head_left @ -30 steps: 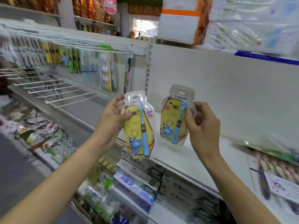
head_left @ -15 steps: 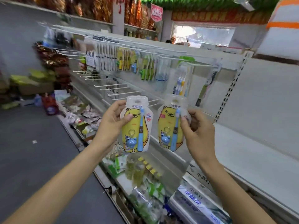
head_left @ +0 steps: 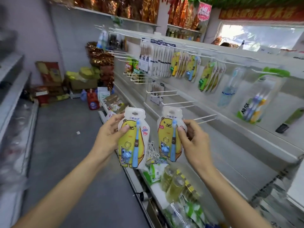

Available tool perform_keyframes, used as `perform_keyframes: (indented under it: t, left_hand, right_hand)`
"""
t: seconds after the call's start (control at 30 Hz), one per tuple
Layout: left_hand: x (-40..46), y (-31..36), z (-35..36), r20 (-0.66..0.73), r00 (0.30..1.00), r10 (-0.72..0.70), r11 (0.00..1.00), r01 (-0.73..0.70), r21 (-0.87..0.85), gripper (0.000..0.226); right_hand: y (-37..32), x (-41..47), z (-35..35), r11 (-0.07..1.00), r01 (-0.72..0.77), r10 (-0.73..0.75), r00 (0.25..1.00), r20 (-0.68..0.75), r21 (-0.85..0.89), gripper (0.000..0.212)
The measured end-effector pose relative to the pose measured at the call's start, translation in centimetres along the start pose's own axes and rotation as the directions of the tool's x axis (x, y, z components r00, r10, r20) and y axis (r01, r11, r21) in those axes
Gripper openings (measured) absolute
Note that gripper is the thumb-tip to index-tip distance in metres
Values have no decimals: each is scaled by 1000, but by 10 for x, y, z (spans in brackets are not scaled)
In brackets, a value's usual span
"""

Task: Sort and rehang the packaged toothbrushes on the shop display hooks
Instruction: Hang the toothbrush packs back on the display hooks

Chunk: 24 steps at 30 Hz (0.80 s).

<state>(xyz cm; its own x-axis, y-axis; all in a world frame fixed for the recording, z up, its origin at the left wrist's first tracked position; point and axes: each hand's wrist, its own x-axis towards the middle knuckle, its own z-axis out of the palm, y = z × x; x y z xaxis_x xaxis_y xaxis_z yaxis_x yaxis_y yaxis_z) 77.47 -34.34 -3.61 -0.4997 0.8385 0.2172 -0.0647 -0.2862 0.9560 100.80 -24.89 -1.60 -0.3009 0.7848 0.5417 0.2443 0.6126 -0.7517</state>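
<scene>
I hold two matching packs, each a yellow bear card with a blue child's toothbrush and a blue frog keyring. My left hand (head_left: 109,132) grips the left toothbrush pack (head_left: 134,139) by its left edge, thumb on the front. My right hand (head_left: 193,140) pinches the right toothbrush pack (head_left: 169,135) by its right edge. Both packs are upright in front of the white display panel. Several bare white hooks (head_left: 177,102) stick out just behind and above them. More yellow bear packs (head_left: 185,66) hang on the upper row of hooks.
Other hanging toothbrush packs (head_left: 253,102) fill the upper right of the panel. A lower shelf (head_left: 164,178) holds bottles and green packets. The grey aisle floor (head_left: 65,145) runs left, with boxes and bags (head_left: 79,83) piled at its far end. A freezer edge (head_left: 14,112) lines the left side.
My view has swung left along the shelving, bringing the hook rows and aisle into sight. Both hands keep their packs, now held lower and closer together in front of the bare hooks.
</scene>
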Motion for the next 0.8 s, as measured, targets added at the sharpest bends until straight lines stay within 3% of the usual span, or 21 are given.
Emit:
perform_keyframes:
  t: [0.17,0.43,0.8]
  left_hand:
    - [38,-15,-28,-41,998,-48,999,48,-5,41]
    - [128,-40,-49,-78,995,-62,998,62,-2,27]
    - [282,-56,-43,-15,997,-81,997,81,13,32]
  right_hand:
    - [17,39,47,1000,13,-13,999,43,0,10]
    - [55,124,113,999,49,-51,995,81,23,8]
    - [101,266,165,997,61,-61,998,-5,41,10]
